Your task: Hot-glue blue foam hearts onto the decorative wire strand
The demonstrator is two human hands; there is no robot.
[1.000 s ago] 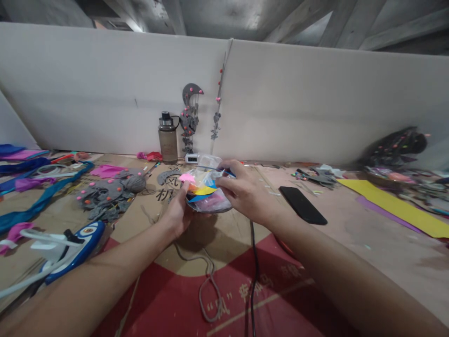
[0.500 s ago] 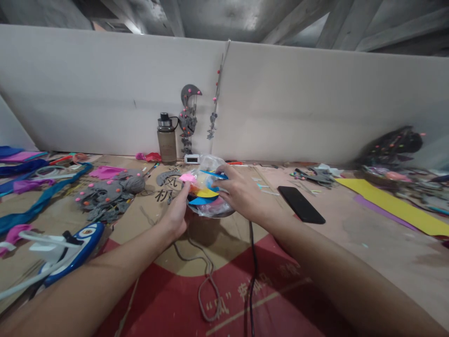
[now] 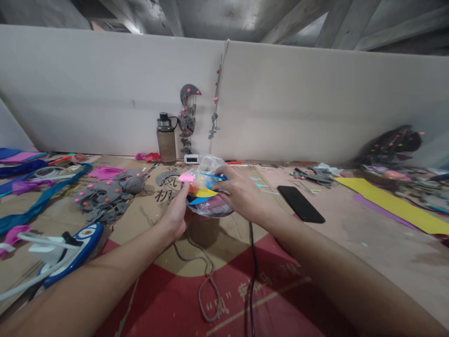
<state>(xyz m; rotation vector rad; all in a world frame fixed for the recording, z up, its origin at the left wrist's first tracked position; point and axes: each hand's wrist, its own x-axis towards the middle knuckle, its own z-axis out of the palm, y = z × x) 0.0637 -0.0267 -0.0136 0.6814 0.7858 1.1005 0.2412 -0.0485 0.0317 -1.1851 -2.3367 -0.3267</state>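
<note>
A clear plastic bag (image 3: pixel 206 187) filled with coloured foam cut-outs in yellow, blue, pink and orange sits at the middle of the table. My left hand (image 3: pixel 175 213) grips the bag's left side, its fingertips at a pink piece (image 3: pixel 185 178) by the opening. From the right, my right hand (image 3: pixel 242 194) closes over the bag, its fingers pinching a blue piece (image 3: pixel 213 177) near the top. The bag's bottom rests on a dark round thing that I cannot make out.
A black phone (image 3: pixel 300 204) lies right of the bag. A brown water bottle (image 3: pixel 166 138) stands at the wall beside grey felt hangings (image 3: pixel 188 117). Grey felt pieces and yarn (image 3: pixel 107 196) lie left, a blue-white tool (image 3: pixel 72 250) nearer. Cords (image 3: pixel 250 271) cross the red cardboard. Yellow sheet (image 3: pixel 393 206) at right.
The bag has sunk slightly toward the table. My right hand's fingers shifted from the bag's upper rim to the blue piece. My left hand has barely moved.
</note>
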